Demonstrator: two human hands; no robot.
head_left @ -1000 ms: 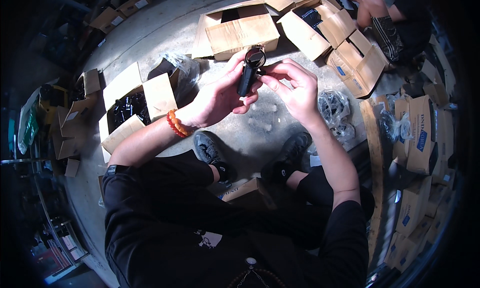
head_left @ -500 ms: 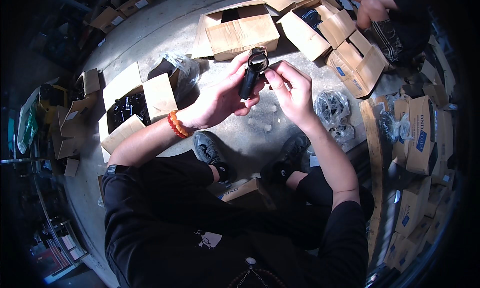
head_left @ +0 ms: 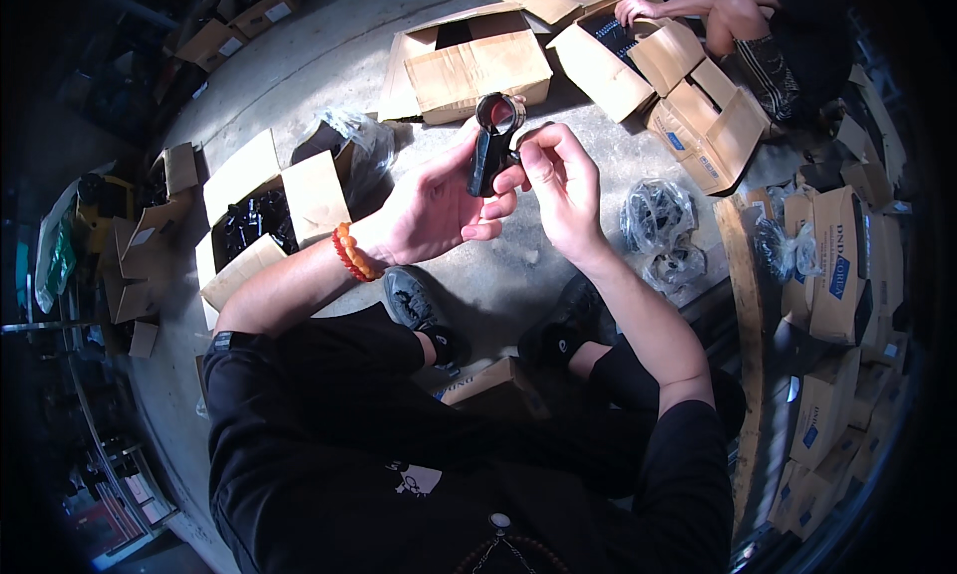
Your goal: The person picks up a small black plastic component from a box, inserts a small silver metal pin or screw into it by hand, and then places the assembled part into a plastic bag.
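1. Floor [head_left: 319, 65]: grey, brightly lit in patches, running across the middle of the frame beneath both hands.
2. Co-worker [head_left: 812, 25]: seated at upper right, one hand at an open carton of dark parts.
3. Large carton [head_left: 478, 73]: open, upper centre, just beyond the hands as seen in the frame.
4. Carton of black parts [head_left: 317, 195]: left of centre, flaps spread, to the left of the left hand.
5. Left hand [head_left: 434, 203]: centre of frame, gripping the black part between thumb and curled fingers.
6. Right hand [head_left: 564, 180]: right of the part, thumb and forefinger drawn together at its side. Contact point small and shadowed; cannot tell whether these fingers grip anything.
7. Black part [head_left: 484, 163]: upper centre, between the hands; ring-shaped end uppermost, body slanting down to the left, reddish tone visible inside the ring.
8. Beaded bracelet [head_left: 354, 253]: orange-red, on the left wrist.
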